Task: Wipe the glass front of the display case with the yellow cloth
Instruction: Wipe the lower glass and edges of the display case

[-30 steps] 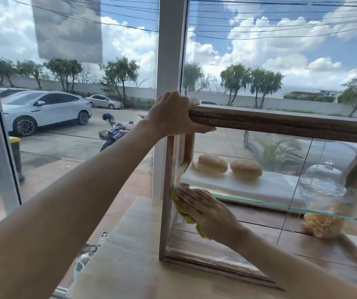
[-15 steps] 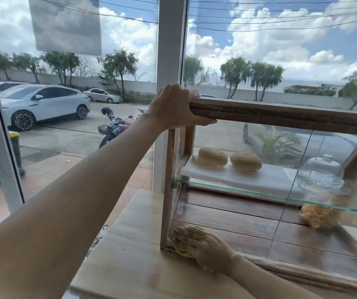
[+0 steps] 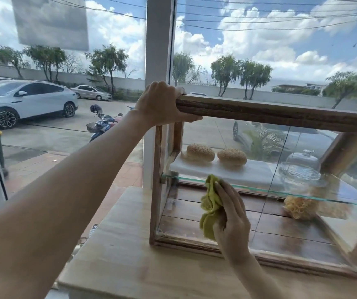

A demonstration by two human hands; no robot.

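Left hand [image 3: 162,104] grips top left corner of display case [image 3: 281,114], thumb under wooden rail, fingers curled over top. Right hand [image 3: 230,214] holds bunched yellow cloth [image 3: 210,207] against glass front [image 3: 270,212], left of centre, just below glass shelf [image 3: 302,194]; contact with pane likely, hard to confirm through transparency. Case stands on wooden desk [image 3: 119,255]. Two sesame buns [image 3: 200,152] on upper shelf.

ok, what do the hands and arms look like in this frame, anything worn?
Both are bare. The left hand and its forearm show no sleeve, glove, watch or ring. The right hand and forearm are likewise uncovered, with no jewellery or markings visible. No sleeve edge enters the view on either arm.
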